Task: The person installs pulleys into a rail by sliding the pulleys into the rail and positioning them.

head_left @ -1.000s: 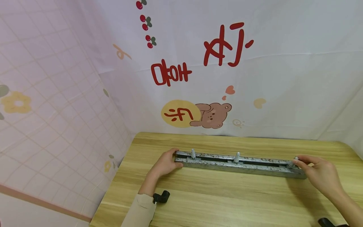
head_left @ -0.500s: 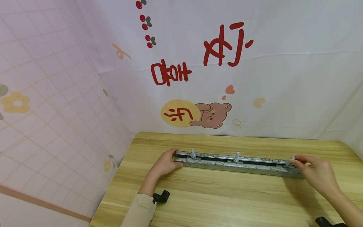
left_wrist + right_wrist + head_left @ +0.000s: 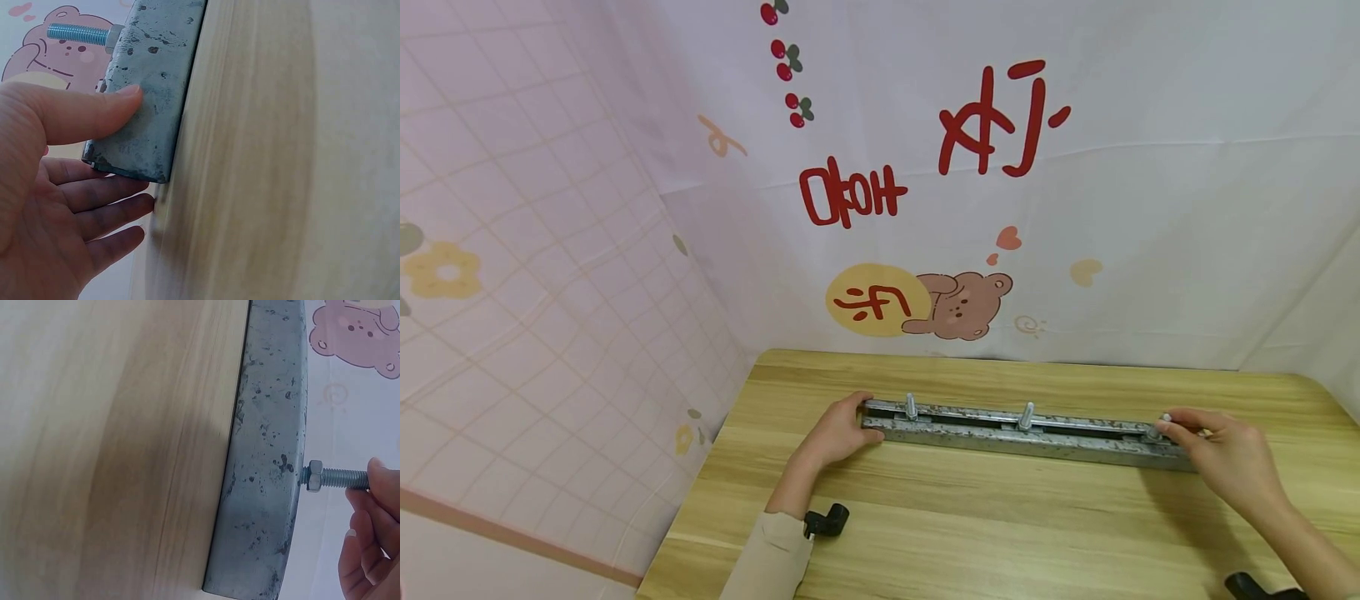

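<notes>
A long grey slotted steel channel [image 3: 970, 435], speckled with dark marks, lies on the wooden table. Three upright threaded bolts stand along its slot: a left bolt [image 3: 911, 407], a middle bolt [image 3: 1026, 416] and a right bolt [image 3: 340, 479] with a hex nut [image 3: 315, 476] low on its thread. My left hand [image 3: 837, 431] grips the channel's left end; its thumb [image 3: 112, 115] lies on the near face, the index finger reaches behind, and the other fingers extend past the end. My right hand [image 3: 1232, 458] pinches the right bolt's tip between thumb and finger, overlapping the channel's right end in the head view.
The wood-grain table [image 3: 1000, 533] meets a white printed cloth [image 3: 1150, 208] along its back edge. Another cloth with a grid pattern [image 3: 535, 250] hangs at the left. Black camera mounts sit at both wrists, the left mount [image 3: 827, 521] close over the table.
My right hand has moved a little left, and the right bolt has slid left along the slot with it. The left hand and the other two bolts stay where they were.
</notes>
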{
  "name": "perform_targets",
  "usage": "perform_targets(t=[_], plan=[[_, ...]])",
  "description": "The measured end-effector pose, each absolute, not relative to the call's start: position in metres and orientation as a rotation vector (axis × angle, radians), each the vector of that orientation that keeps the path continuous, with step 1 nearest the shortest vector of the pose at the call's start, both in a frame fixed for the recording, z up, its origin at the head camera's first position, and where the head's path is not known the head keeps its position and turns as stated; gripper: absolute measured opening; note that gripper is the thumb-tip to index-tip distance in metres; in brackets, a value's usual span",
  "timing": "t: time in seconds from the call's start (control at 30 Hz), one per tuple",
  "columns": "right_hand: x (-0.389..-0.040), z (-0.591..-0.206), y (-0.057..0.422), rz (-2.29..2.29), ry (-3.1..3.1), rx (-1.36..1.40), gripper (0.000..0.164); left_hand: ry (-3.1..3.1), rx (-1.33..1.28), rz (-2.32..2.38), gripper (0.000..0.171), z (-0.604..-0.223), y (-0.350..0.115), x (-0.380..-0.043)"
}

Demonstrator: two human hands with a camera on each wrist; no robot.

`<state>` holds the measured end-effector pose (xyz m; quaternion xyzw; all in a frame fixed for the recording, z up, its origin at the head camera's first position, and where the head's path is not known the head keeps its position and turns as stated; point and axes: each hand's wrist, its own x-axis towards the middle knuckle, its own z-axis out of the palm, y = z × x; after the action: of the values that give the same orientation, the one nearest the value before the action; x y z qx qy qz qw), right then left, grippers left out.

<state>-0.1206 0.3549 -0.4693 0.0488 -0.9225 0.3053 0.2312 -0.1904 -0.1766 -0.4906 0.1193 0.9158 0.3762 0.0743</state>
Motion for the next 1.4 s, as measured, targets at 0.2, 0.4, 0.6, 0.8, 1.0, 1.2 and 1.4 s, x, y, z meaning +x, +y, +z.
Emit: perform_targets(t=[0.2, 0.4, 0.6, 0.8, 1.0, 1.2, 1.4], plan=[[-0.121, -0.469, 0.35, 0.842, -2.539, 0.148, 0.02, 2.747, 0.354, 1.131, 0.076, -0.491, -0.176, -0.19], [-0.121, -0.468, 0.345, 0.84, -2.516, 0.161, 0.018, 2.748, 0.357, 1.127, 0.076, -0.491, -0.176, -0.19], [-0.121, -0.468, 0.343, 0.853, -2.514, 0.152, 0.018, 2.74, 0.347, 1.134, 0.076, -0.491, -0.176, -0.19], [-0.122, -0.47, 0.342, 0.86, -2.505, 0.147, 0.018, 2.741, 0.349, 1.132, 0.076, -0.491, -0.176, -0.19], [-0.123, -0.473, 0.341, 0.888, -2.454, 0.168, 0.017, 2.741, 0.359, 1.133, 0.076, -0.491, -0.175, -0.19], [-0.122, -0.473, 0.342, 0.905, -2.44, 0.154, 0.018, 2.744, 0.365, 1.12, 0.076, -0.491, -0.174, -0.19], [-0.122, -0.473, 0.344, 0.924, -2.511, 0.111, 0.022, 2.741, 0.356, 1.12, 0.077, -0.49, -0.175, -0.19]])
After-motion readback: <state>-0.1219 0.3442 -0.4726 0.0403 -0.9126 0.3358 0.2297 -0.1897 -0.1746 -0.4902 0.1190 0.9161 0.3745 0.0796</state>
